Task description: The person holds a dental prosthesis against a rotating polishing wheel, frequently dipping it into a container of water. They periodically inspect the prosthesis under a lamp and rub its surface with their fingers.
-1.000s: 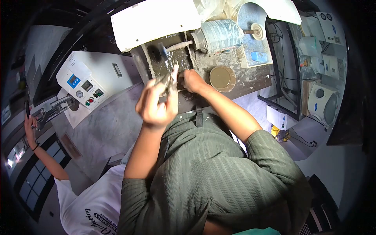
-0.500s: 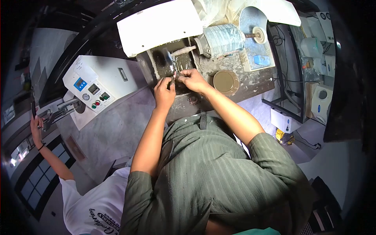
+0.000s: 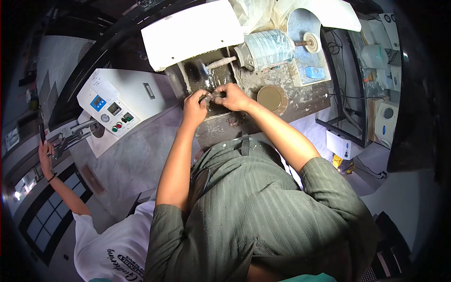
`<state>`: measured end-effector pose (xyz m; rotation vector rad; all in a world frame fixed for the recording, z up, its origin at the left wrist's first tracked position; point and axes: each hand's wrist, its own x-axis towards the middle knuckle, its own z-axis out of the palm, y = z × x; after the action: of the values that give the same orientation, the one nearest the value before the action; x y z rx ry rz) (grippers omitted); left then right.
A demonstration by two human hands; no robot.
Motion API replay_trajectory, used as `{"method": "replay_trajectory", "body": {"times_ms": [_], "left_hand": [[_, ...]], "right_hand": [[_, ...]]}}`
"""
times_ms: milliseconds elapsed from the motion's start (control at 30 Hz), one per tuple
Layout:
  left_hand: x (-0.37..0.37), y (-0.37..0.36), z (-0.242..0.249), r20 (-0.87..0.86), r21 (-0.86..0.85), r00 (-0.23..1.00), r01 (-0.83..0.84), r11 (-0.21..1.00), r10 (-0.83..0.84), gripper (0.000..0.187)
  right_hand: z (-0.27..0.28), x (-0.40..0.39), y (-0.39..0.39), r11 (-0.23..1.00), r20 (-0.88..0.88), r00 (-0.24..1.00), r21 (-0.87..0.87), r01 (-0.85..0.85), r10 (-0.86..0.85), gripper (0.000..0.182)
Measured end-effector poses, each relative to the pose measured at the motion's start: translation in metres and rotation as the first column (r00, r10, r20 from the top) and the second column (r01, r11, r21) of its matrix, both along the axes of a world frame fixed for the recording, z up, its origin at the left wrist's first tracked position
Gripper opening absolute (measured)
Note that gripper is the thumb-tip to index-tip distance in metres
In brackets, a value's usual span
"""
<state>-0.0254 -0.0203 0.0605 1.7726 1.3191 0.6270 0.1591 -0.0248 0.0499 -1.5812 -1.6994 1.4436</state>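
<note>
My left hand (image 3: 194,105) and my right hand (image 3: 234,97) meet over a dirty grey bench (image 3: 282,101), in front of a polishing motor. Between their fingertips they pinch a small grey metal piece (image 3: 207,97); its exact shape is too small to make out. Just beyond the hands a dark spinning brush on a tapered spindle (image 3: 221,61) sticks out from the motor (image 3: 265,47), under a white hood (image 3: 190,30).
A round tan lid or tin (image 3: 272,98) lies right of my hands. A white buffing wheel (image 3: 308,42) sits on the motor's far end. A white control unit (image 3: 117,108) stands left. Another person in a white shirt (image 3: 112,244) works at lower left, hand raised.
My left hand, raised near the camera with a thin tool a second ago, has dropped to the bench and joined my right hand at the small piece below the brush.
</note>
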Motion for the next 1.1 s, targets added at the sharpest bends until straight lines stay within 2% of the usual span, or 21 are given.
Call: {"method": "replay_trajectory", "body": {"times_ms": [33,67,133,167,233,267,333,367,433,533,633,733,867,933,1033,1100], "left_hand": [[-0.001,0.001,0.000,-0.024,-0.047,1.000,-0.011,0.999,0.010,0.025],[0.000,0.002,-0.001,-0.024,-0.046,1.000,-0.011,0.999,0.009,0.025],[0.000,0.000,-0.008,0.059,-0.161,0.987,-0.135,0.978,0.147,0.019],[0.000,-0.001,-0.013,0.058,-0.161,0.988,-0.135,0.978,0.146,0.019],[0.001,-0.001,-0.023,0.205,-0.178,0.952,-0.193,0.965,0.228,0.016],[0.002,-0.002,-0.028,0.205,-0.179,0.952,-0.190,0.965,0.226,0.016],[0.010,-0.003,-0.029,0.386,-0.366,0.801,-0.322,0.873,0.458,0.014],[0.013,-0.003,-0.029,0.386,-0.367,0.802,-0.319,0.874,0.455,0.014],[0.018,-0.003,-0.029,0.535,-0.509,0.605,-0.326,0.797,0.590,0.014],[0.022,0.000,-0.033,0.471,-0.550,0.570,-0.408,0.729,0.673,0.012],[0.025,0.007,-0.042,0.412,-0.482,0.624,-0.469,0.740,0.664,0.011],[0.031,0.013,-0.042,0.435,-0.454,0.637,-0.456,0.766,0.637,0.012],[0.036,0.020,-0.039,0.379,-0.439,0.661,-0.487,0.755,0.647,0.013],[0.037,0.024,-0.034,0.258,-0.513,0.649,-0.536,0.671,0.716,0.014],[0.036,0.027,-0.022,0.190,-0.529,0.661,-0.554,0.643,0.726,0.015],[0.032,0.026,-0.025,0.228,-0.532,0.666,-0.527,0.663,0.711,0.017]], "right_hand": [[0.003,0.000,0.001,1.000,0.000,1.000,0.002,0.000,0.000,0.028],[0.006,0.001,0.002,0.997,-0.005,0.997,0.011,0.075,-0.075,0.028],[0.008,0.000,0.003,0.977,-0.046,0.978,0.047,0.207,-0.205,0.031],[0.009,0.000,0.002,0.977,-0.047,0.977,0.047,0.208,-0.206,0.031],[0.027,-0.001,0.000,0.948,-0.190,0.947,0.137,0.287,-0.259,0.033],[0.028,-0.001,0.000,0.940,-0.234,0.957,0.252,0.230,-0.171,0.034],[0.025,-0.007,-0.001,0.902,-0.186,0.978,0.400,0.163,-0.095,0.033],[0.024,-0.009,-0.002,0.890,-0.128,0.989,0.440,0.122,-0.072,0.033],[0.015,-0.011,0.000,0.901,-0.080,0.992,0.415,0.126,-0.102,0.031],[0.003,-0.014,0.003,0.935,-0.041,0.961,0.222,0.277,-0.274,0.026],[-0.003,-0.015,0.008,0.936,0.011,0.944,0.133,0.327,-0.331,0.024],[-0.007,-0.017,0.018,0.920,0.001,0.922,0.070,0.387,-0.388,0.021],[-0.012,-0.021,0.028,0.909,0.041,0.909,0.062,0.413,-0.416,0.022],[-0.017,-0.023,0.029,0.908,0.060,0.907,0.061,0.414,-0.417,0.022],[-0.020,-0.025,0.029,0.907,0.067,0.905,0.062,0.416,-0.420,0.023],[-0.022,-0.026,0.027,0.906,0.054,0.905,0.061,0.418,-0.422,0.023]]}}
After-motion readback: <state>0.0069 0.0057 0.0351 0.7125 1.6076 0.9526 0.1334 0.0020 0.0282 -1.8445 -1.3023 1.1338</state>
